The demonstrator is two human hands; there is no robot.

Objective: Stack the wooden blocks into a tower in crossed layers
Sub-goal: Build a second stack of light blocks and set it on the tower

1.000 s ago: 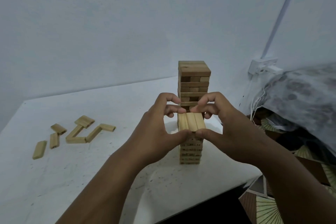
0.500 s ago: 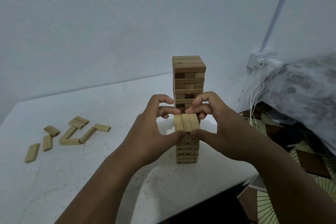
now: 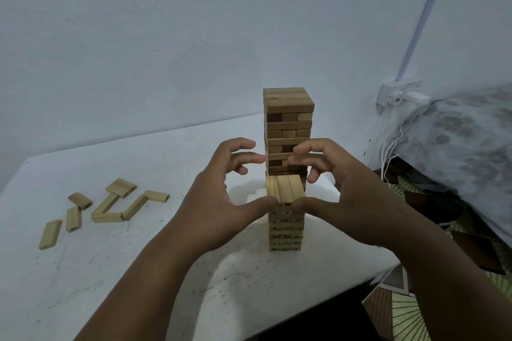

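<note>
Step in hand: squaring up the top layer of the near, short light wooden block tower (image 3: 285,227) on the white speckled surface (image 3: 138,271). That top layer of three pale blocks (image 3: 285,188) lies side by side, long axis running away from the camera, crossed to the layer below by the look of it.

Left hand (image 3: 221,202): thumb tip touching the near left corner of the top layer, fingers curled loosely above, apart from the wood. Holds nothing.

Right hand (image 3: 340,196): mirror pose, thumb on the near right corner, fingers hooked over the far side; contact there unclear. No block gripped.

A taller, darker wooden block tower (image 3: 288,124) stands just behind.

Next, my read: fetch from the loose pale wooden blocks (image 3: 110,205), well apart to the left, and lay three crosswise. Release gently, since the stack looks easy to nudge.
</note>
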